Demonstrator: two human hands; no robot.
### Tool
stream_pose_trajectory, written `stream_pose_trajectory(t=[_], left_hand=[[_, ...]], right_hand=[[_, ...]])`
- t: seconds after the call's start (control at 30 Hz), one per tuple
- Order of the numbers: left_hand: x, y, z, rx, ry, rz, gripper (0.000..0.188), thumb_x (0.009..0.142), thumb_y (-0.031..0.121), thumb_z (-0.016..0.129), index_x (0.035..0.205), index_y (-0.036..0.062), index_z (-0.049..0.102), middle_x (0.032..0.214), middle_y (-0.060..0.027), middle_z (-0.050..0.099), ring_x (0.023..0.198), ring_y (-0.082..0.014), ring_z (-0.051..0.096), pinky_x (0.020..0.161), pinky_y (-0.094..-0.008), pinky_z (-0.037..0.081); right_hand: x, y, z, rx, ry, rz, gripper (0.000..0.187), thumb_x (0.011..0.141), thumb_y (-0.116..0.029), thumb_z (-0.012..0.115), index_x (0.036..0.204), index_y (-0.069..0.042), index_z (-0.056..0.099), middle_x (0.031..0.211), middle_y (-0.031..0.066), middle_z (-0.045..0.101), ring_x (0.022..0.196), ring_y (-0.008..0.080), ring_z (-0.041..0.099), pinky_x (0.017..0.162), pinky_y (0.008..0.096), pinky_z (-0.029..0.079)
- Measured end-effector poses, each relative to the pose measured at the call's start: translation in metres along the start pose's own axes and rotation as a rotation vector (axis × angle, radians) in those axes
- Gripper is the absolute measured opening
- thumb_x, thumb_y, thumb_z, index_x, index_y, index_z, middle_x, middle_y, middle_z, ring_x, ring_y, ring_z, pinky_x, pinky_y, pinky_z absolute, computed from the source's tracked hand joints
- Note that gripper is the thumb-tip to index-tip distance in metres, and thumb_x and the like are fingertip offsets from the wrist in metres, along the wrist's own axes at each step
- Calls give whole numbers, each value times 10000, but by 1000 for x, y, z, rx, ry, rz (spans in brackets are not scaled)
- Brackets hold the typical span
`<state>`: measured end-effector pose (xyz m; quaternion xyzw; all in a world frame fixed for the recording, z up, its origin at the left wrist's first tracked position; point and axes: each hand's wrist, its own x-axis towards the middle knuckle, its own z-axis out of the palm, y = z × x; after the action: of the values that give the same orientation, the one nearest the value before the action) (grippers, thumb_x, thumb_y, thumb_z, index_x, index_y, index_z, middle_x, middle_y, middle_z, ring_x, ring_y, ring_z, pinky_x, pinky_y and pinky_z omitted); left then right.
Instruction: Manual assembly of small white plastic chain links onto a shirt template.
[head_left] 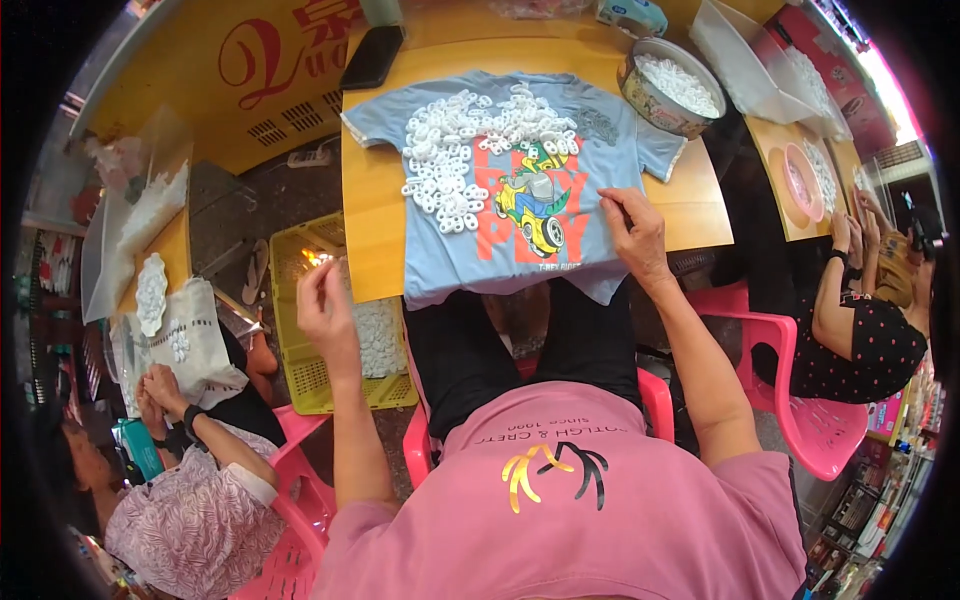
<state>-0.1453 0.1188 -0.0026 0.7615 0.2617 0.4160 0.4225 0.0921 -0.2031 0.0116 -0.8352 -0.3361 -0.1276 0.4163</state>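
Note:
A blue-grey T-shirt (430, 265) with a cartoon scooter print lies across the table in front of me and hangs over its near edge. Small white oval plastic pieces with holes (440, 170) are heaped on its left and upper parts. My right hand (637, 238) is over the shirt's right side, fingers curled and thumb and forefinger pinched. Off the table's left side, above a yellow crate, my left hand (326, 312) is raised with its fingertips pressed together. Whatever either pinch holds is too small to make out.
A round tin (640, 100) full of white pieces stands at the table's far right, near a black phone (372, 57) at far left. The yellow crate (300, 365) on the floor holds more pieces. People sit left and right at tables (775, 150) with clear bins (745, 60).

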Motion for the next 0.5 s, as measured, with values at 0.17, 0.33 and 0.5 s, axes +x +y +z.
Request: stream_pose_trajectory(t=[0.17,0.33,0.5], left_hand=[[48,71,67,-14,-416,316,105,861,-12,633,965,-12,642,888,-121,627,802,-243,613,709,-310,491],[82,61,144,202,-509,661,98,812,36,660,906,12,645,860,-116,602,848,-304,569,749,-398,471],[87,53,174,485,-509,715,126,797,134,672,904,67,679,899,-91,606,907,-289,545,781,-404,456]], right_hand=[[2,1,3,23,-5,-30,109,893,-40,624,989,-9,665,809,90,615,640,168,551,581,273,428],[3,4,4,36,33,-76,101,887,-33,622,976,-6,662,823,103,624,656,197,580,587,290,442],[2,6,1,50,1,-57,104,876,-20,622,970,-12,664,843,120,636,699,244,617,600,315,466]])
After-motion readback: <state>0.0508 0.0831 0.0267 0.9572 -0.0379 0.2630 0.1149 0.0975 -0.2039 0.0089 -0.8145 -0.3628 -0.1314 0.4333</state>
